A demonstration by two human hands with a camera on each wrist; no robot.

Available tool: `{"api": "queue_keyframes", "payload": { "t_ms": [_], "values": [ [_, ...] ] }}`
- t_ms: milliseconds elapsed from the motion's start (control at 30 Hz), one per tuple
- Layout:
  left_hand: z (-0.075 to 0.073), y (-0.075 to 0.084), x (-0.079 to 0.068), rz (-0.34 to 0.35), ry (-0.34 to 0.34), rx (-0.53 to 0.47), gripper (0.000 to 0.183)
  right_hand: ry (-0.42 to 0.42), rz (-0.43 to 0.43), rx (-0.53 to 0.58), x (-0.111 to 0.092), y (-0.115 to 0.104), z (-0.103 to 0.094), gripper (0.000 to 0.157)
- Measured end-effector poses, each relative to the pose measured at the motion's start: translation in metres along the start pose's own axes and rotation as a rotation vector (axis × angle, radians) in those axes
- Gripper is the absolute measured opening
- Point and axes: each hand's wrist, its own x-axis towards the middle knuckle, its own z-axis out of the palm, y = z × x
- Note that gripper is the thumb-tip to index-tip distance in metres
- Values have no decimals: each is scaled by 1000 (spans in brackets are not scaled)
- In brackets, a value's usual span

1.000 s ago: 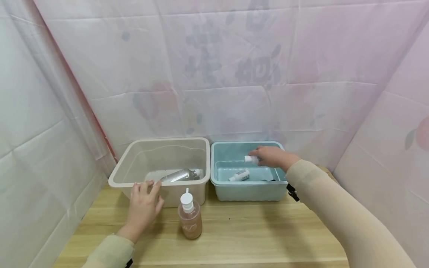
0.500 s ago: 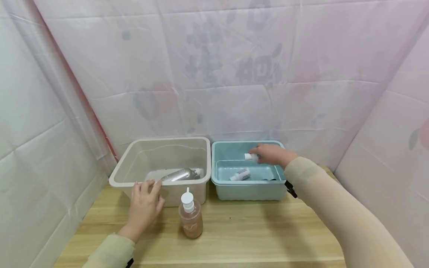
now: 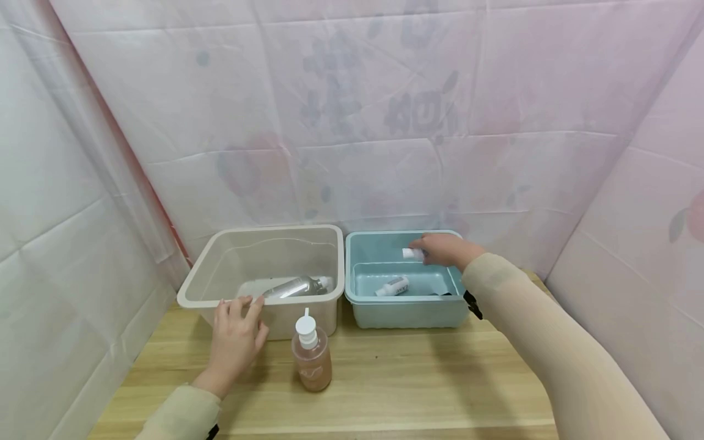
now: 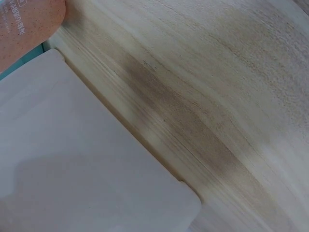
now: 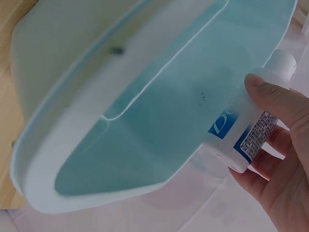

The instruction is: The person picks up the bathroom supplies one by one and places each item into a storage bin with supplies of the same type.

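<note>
My right hand (image 3: 447, 249) grips a small white bottle (image 5: 251, 116) with a blue label, thumb on one side and fingers round the other. It holds the bottle over the back right part of the light blue bin (image 3: 409, 315); in the right wrist view the bottle overlaps the bin's rim. On the bin's floor lie another white bottle (image 3: 393, 286) with dark lettering and a dark item (image 3: 440, 294), mostly hidden by the front rim. My left hand (image 3: 235, 336) rests its fingertips on the front rim of the beige bin (image 3: 297, 318), where a silver-grey bottle (image 3: 297, 287) lies.
A pump bottle (image 3: 313, 366) with orange-pink contents and a white top stands upright in front of the beige bin. Both bins sit side by side on the wooden table (image 3: 396, 391). Pale printed sheets (image 3: 352, 183) hang behind and at both sides.
My right hand, with the white bottle in its grip, has risen slightly toward the back of the blue bin. The left hand stays on the beige rim.
</note>
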Motion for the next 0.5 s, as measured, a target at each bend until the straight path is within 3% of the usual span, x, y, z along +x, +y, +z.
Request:
{"api": "queue_keyframes", "payload": {
  "t_ms": [500],
  "values": [
    [-1, 1, 0, -20, -52, -1, 41, -32, 51, 73, -2, 5, -7, 48]
  ]
}}
